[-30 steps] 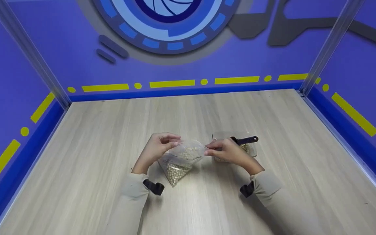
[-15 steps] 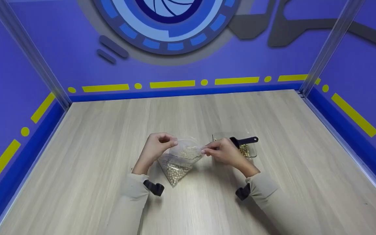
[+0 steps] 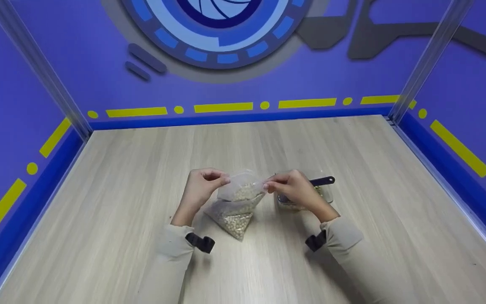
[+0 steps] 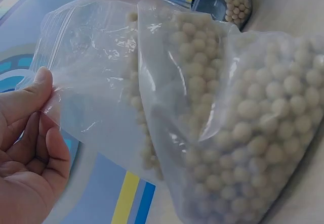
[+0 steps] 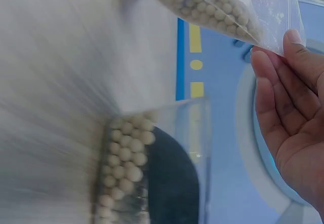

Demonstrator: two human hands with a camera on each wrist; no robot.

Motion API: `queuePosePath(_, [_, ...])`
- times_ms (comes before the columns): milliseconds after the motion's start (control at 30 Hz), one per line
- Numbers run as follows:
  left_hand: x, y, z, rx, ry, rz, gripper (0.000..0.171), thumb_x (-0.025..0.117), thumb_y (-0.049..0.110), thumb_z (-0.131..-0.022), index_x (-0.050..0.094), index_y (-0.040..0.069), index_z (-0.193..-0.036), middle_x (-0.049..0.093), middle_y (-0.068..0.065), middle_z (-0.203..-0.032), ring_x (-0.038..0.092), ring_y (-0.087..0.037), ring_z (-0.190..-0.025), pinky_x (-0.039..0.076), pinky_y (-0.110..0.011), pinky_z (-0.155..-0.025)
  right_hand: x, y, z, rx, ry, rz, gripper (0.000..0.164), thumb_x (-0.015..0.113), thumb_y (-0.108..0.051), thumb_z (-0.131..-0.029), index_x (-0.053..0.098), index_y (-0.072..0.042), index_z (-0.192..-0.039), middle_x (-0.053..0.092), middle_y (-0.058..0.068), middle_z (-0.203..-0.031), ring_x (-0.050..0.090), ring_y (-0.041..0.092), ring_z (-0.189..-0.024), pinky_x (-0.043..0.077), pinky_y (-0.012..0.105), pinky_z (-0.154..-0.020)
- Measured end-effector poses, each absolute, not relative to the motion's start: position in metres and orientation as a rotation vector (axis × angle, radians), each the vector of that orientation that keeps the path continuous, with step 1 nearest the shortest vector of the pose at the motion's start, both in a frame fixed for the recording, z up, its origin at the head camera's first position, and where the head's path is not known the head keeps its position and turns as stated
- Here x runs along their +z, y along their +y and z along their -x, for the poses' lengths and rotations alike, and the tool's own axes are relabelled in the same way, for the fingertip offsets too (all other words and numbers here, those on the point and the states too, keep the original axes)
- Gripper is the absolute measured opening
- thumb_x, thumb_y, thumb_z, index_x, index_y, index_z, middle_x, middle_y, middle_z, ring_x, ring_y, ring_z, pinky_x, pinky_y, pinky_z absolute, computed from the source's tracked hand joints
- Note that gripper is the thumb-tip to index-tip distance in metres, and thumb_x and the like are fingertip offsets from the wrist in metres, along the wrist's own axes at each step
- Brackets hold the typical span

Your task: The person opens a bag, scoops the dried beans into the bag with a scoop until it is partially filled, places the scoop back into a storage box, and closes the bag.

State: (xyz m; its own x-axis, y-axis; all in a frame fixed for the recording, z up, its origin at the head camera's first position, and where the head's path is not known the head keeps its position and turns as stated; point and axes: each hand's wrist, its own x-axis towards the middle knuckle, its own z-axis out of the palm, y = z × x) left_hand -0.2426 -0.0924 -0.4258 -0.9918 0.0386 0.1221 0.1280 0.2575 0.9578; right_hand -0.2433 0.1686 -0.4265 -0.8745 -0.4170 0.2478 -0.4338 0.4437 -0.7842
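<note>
A clear zip bag (image 3: pixel 236 211) of small round beige balls hangs between my hands, its lower corner close over the table. My left hand (image 3: pixel 201 185) pinches one upper edge between thumb and forefinger; the left wrist view shows that thumb on the bag (image 4: pixel 96 62) near the zip strip. With thumb and fingertips, my right hand (image 3: pixel 295 188) pinches the opposite upper edge. Most of the balls lie in the lower part, where the plastic is creased; the upper part is see-through and slack. In the right wrist view the right hand (image 5: pixel 293 92) grips the bag's corner.
Just behind my right hand stands a clear box (image 3: pixel 287 207) holding more beige balls (image 5: pixel 126 158). A black scoop (image 3: pixel 323 181) rests in it, handle pointing right. The wooden table (image 3: pixel 120 177) is bounded by blue panels (image 3: pixel 74 76) at the back and sides.
The bag's lower corner has swung to the right, and its upper part has risen a little. My right hand has shifted slightly up; both hands keep their pinch.
</note>
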Motion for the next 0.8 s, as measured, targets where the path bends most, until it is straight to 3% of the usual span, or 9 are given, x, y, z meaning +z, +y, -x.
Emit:
queuePosePath(100, [-0.421, -0.089, 0.24, -1.915, -2.386, 0.167, 0.012, 0.078, 0.011, -0.079, 0.076, 0.002, -0.087, 0.071, -0.003, -0.077, 0.061, -0.011, -0.07, 0.05, -0.023, -0.067, -0.42, 0.17, 0.244, 1.5, -2.62, -0.768, 0.019, 0.067, -0.015, -0.089, 0.075, 0.002, -0.09, 0.073, 0.015, -0.081, 0.07, 0.018, -0.075, 0.055, 0.02, -0.066])
queuePosePath(333, [-0.412, -0.085, 0.233, -2.0, -2.316, 0.206, 0.015, 0.079, 0.01, -0.077, 0.076, -0.001, -0.088, 0.071, -0.003, -0.078, 0.062, -0.011, -0.072, 0.051, -0.023, -0.069, -0.409, 0.175, 0.246, 1.543, -2.564, -0.767, 0.019, 0.066, -0.01, -0.088, 0.074, 0.006, -0.092, 0.073, 0.02, -0.083, 0.068, 0.008, -0.071, 0.057, 0.026, -0.066])
queuePosePath(533, [-0.406, -0.083, 0.229, -2.084, -2.27, 0.257, 0.016, 0.08, 0.009, -0.076, 0.076, -0.001, -0.088, 0.071, -0.001, -0.079, 0.062, -0.012, -0.073, 0.052, -0.023, -0.069, -0.397, 0.18, 0.247, 1.525, -2.553, -0.732, 0.019, 0.069, -0.013, -0.087, 0.075, 0.004, -0.091, 0.073, 0.019, -0.084, 0.065, 0.0, -0.07, 0.055, 0.022, -0.066])
queuePosePath(800, [-0.409, -0.086, 0.229, -2.116, -2.249, 0.292, 0.015, 0.079, 0.01, -0.077, 0.076, 0.0, -0.089, 0.07, 0.001, -0.079, 0.061, -0.013, -0.075, 0.052, -0.024, -0.071, -0.393, 0.184, 0.246, 1.586, -2.523, -0.682, 0.018, 0.071, -0.012, -0.085, 0.075, 0.005, -0.089, 0.073, 0.02, -0.086, 0.064, 0.0, -0.07, 0.052, 0.016, -0.065])
